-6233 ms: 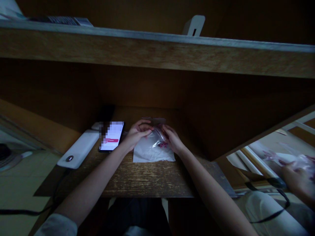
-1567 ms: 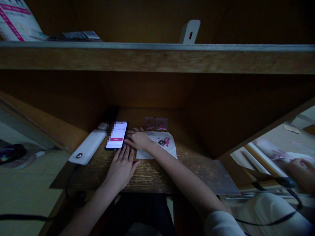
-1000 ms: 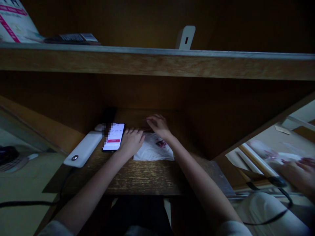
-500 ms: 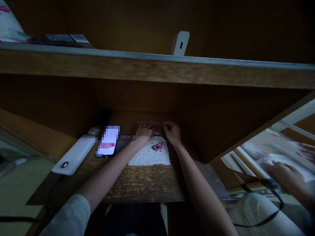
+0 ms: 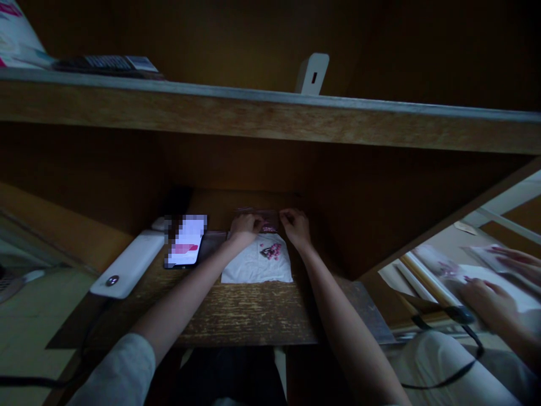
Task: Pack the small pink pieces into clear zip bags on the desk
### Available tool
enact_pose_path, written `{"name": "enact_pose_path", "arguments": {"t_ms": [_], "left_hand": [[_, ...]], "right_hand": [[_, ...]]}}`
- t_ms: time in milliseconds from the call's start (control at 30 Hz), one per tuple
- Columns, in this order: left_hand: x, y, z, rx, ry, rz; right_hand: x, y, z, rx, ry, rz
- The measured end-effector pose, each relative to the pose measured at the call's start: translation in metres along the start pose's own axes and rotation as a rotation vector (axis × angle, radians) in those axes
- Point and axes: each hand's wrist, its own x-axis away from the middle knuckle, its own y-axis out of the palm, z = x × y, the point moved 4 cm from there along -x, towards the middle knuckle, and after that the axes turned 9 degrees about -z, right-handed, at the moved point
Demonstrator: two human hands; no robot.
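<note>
Left hand: fingers curled and angled down, lying over the left part of a clear bag at the table's back edge; from my remote view, I cannot tell whether it pinches the plastic or only rests there. Right hand: fingers lightly bent, tips at the bag's right end, with the same doubt about any grip. The hands stand just apart, with the bag running between and under them. Item: bag, holding some pink contents, dim and too small for me to count; it sits behind a sheet of white paper and touches its back edge. Item: pink beads, a small cluster on the paper near its back right, beside a dark piece I cannot identify. Item: phone, lit, lying flat left of the paper and just beside the left forearm; its screen shows a pink bar. Item: white power bank, lying at the table's left edge, left of the phone. Item: wooden shelf, spanning above the table's back, carrying a white plug and a book at the far left. Off the table's right edge, a co-worker's hand lies spread on a white sheet, well apart from both of the person's hands.
</note>
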Motion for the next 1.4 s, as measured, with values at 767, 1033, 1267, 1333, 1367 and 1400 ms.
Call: {"name": "enact_pose_path", "arguments": {"t_ms": [767,1033,1267,1333,1367,1400], "left_hand": [[0.04,-0.013,-0.021,1.267,-0.176,0.373],[0.041,-0.008,-0.013,0.704,0.047,0.268],[0.04,-0.005,-0.006,0.644,0.087,0.221],[0.039,-0.004,-0.008,0.656,0.096,0.22],[0.039,-0.004,-0.009,0.661,0.104,0.218],[0.039,-0.004,-0.01,0.662,0.112,0.217]], "right_hand": [[0.01,0.016,-0.033,-0.792,0.09,-0.374],[0.011,0.025,-0.037,-0.641,0.036,-0.36],[0.016,0.027,-0.053,-0.497,-0.085,-0.437],[0.016,0.026,-0.053,-0.495,-0.075,-0.432],[0.016,0.026,-0.052,-0.497,-0.066,-0.427],[0.016,0.026,-0.051,-0.504,-0.059,-0.422]]}}
